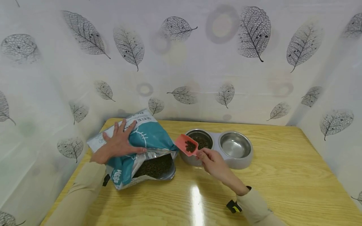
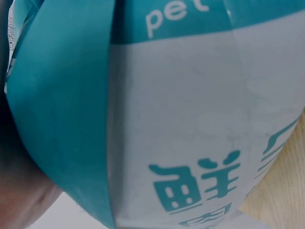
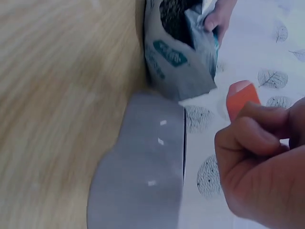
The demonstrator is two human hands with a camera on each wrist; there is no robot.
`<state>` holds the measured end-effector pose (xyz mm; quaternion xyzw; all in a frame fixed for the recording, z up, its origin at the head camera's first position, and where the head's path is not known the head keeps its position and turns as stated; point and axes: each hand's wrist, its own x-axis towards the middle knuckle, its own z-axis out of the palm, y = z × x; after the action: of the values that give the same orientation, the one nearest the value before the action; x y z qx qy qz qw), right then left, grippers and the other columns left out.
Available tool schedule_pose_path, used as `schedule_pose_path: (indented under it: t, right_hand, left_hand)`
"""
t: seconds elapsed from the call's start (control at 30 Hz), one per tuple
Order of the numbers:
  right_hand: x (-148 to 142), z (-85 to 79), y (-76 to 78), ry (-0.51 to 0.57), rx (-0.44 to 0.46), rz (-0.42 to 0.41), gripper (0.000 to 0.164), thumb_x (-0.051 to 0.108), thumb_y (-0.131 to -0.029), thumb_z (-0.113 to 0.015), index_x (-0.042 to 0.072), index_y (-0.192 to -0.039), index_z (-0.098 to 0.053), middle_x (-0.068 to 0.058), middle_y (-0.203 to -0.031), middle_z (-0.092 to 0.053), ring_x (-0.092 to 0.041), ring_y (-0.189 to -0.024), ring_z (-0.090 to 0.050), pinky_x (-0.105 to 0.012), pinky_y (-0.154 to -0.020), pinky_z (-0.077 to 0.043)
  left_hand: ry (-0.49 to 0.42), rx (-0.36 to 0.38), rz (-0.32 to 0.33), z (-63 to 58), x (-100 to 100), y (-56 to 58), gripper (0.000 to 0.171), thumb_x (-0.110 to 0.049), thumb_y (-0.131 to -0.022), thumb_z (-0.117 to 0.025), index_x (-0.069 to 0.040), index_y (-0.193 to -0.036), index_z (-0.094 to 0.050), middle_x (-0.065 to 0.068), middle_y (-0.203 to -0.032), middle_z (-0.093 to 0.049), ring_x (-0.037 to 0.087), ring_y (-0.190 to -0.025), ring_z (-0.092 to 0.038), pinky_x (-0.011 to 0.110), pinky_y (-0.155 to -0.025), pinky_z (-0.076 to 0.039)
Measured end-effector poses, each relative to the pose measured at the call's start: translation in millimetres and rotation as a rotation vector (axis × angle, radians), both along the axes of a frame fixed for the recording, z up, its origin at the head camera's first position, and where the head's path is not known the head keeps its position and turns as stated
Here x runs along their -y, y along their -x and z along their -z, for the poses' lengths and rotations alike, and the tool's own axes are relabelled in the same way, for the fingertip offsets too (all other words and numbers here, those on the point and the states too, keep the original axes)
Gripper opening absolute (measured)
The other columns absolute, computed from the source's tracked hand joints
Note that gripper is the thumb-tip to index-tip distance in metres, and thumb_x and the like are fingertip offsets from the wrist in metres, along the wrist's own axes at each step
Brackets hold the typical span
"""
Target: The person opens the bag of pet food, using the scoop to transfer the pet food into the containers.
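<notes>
My left hand [image 1: 120,142] rests with spread fingers on top of a teal and white pet food bag [image 1: 152,131] that lies on its side. Its thumb lies along the silver edge of the bag's mouth, and dark brown kibble [image 1: 155,166] shows inside. In the left wrist view the bag's printed side [image 2: 190,105] fills most of the picture. My right hand [image 1: 213,164] pinches the handle of a small coral-red scoop [image 1: 182,142], which carries some kibble. The scoop overlaps the left steel bowl [image 1: 202,131] of a double feeder in the head view; that bowl has kibble in it.
The feeder's grey-white base [image 1: 246,161] also holds a bare steel bowl [image 1: 236,146] on the right. Everything stands on a wooden table [image 1: 288,175]. A leaf-patterned curtain [image 1: 195,72] hangs behind the table and along both sides.
</notes>
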<state>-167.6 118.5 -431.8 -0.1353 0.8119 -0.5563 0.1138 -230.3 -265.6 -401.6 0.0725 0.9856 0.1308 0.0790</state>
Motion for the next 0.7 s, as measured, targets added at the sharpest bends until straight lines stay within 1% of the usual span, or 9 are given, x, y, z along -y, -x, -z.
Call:
schedule_pose_path:
  t: [0.17, 0.23, 0.33, 0.37, 0.47, 0.6, 0.7]
  right_hand:
    - [-15, -1.2, 7.3, -0.186, -0.152, 0.149, 0.029, 0.02, -0.108, -0.051, 0.001, -0.1, -0.072, 0.001, -0.062, -0.051, -0.005, -0.053, -0.043, -0.023, -0.053, -0.037]
    - [-21, -1.0, 9.7, -0.247, -0.215, 0.19, 0.027, 0.017, -0.107, -0.053, 0.002, -0.098, -0.072, -0.001, -0.066, -0.054, -0.007, -0.059, -0.046, -0.025, -0.057, -0.039]
    - [-28, 0.2, 13.6, -0.328, -0.284, 0.239, 0.024, 0.013, -0.106, -0.054, 0.002, -0.097, -0.073, -0.005, -0.073, -0.061, -0.011, -0.067, -0.049, -0.026, -0.062, -0.041]
    - [-30, 0.7, 14.4, -0.352, -0.3, 0.251, 0.023, 0.012, -0.105, -0.054, 0.003, -0.097, -0.073, -0.005, -0.075, -0.063, -0.012, -0.069, -0.05, -0.027, -0.063, -0.041]
    - [-34, 2.8, 16.6, -0.394, -0.338, 0.272, 0.021, 0.009, -0.103, -0.055, 0.001, -0.099, -0.073, -0.007, -0.078, -0.066, -0.014, -0.068, -0.051, -0.028, -0.062, -0.041]
    - [-36, 6.6, 18.0, -0.43, -0.409, 0.297, 0.018, 0.009, -0.102, -0.059, -0.001, -0.095, -0.072, -0.006, -0.072, -0.064, -0.014, -0.063, -0.049, -0.027, -0.058, -0.039]
    - [-36, 9.7, 18.5, -0.454, -0.458, 0.308, 0.018, 0.009, -0.101, -0.061, 0.0, -0.09, -0.071, -0.004, -0.067, -0.059, -0.012, -0.059, -0.046, -0.026, -0.055, -0.036]
  left_hand:
    - [-0.003, -0.003, -0.001, 1.3, 0, 0.1, 0.129, -0.081, -0.073, -0.071, -0.019, -0.167, -0.008, 0.028, -0.17, 0.004, 0.059, -0.153, 0.009, 0.093, -0.099, 0.003]
    - [-0.005, -0.005, -0.001, 2.1, 1, 0.0, 0.129, -0.082, -0.073, -0.071, -0.019, -0.167, -0.008, 0.028, -0.17, 0.003, 0.059, -0.153, 0.009, 0.093, -0.099, 0.003]
    - [-0.006, -0.005, -0.003, 2.3, 2, -0.5, 0.129, -0.082, -0.072, -0.071, -0.019, -0.167, -0.008, 0.028, -0.17, 0.003, 0.059, -0.153, 0.009, 0.093, -0.099, 0.003]
    - [-0.004, -0.006, -0.003, 2.3, 2, -0.5, 0.129, -0.082, -0.072, -0.07, -0.019, -0.167, -0.008, 0.028, -0.17, 0.003, 0.059, -0.153, 0.009, 0.093, -0.099, 0.003]
    - [-0.005, 0.0, -0.006, 1.3, 2, -0.4, 0.129, -0.081, -0.073, -0.071, -0.02, -0.167, -0.008, 0.027, -0.17, 0.005, 0.059, -0.153, 0.01, 0.093, -0.099, 0.003]
    - [-0.012, 0.003, -0.004, 0.2, 1, -0.1, 0.129, -0.081, -0.073, -0.071, -0.02, -0.167, -0.007, 0.028, -0.17, 0.005, 0.059, -0.153, 0.011, 0.093, -0.099, 0.004]
    - [-0.015, 0.004, -0.002, 0.3, 1, -0.5, 0.13, -0.081, -0.073, -0.071, -0.019, -0.167, -0.007, 0.028, -0.17, 0.006, 0.059, -0.153, 0.011, 0.093, -0.098, 0.004]
